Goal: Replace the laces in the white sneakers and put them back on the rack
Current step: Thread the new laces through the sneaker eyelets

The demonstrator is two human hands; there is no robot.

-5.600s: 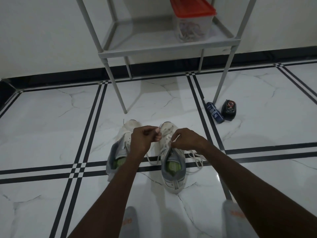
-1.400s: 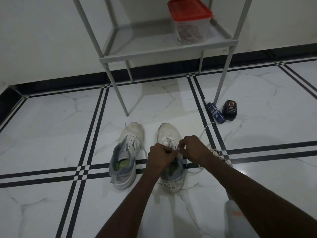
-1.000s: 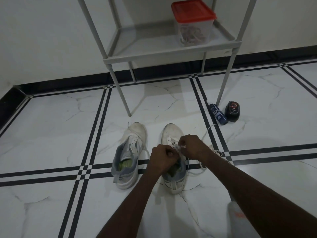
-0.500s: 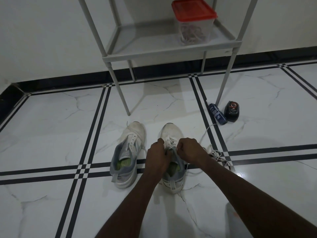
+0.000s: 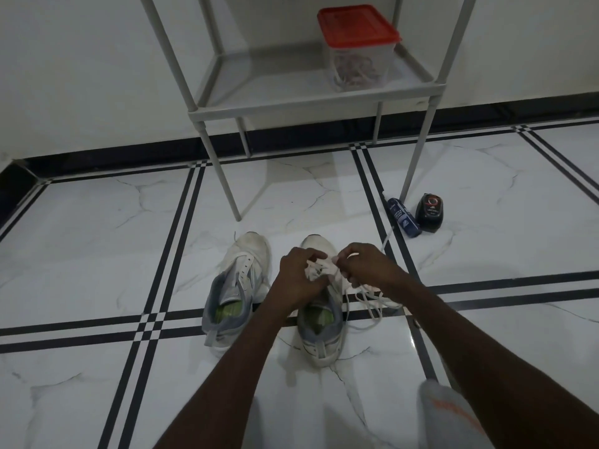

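Two white sneakers stand side by side on the marble floor, toes pointing away from me. The left sneaker (image 5: 238, 286) has bare eyelets and no lace in sight. Both my hands are over the tongue of the right sneaker (image 5: 321, 332). My left hand (image 5: 299, 275) and my right hand (image 5: 366, 265) each pinch the white lace (image 5: 319, 268) bunched between them. More of the lace lies in loose loops (image 5: 372, 301) on the floor to the right of that shoe. The grey metal rack (image 5: 311, 102) stands just beyond the shoes.
A clear tub with a red lid (image 5: 358, 48) sits on the rack's lowest shelf. A blue bottle (image 5: 403, 217) and a black container (image 5: 429, 212) lie by the rack's right front leg. My socked foot (image 5: 450, 416) shows at the bottom right. A wall runs behind the rack.
My hands have lifted a little from low on the right sneaker's tongue, and the lace is now bunched up between them. The sneakers have stayed in place.
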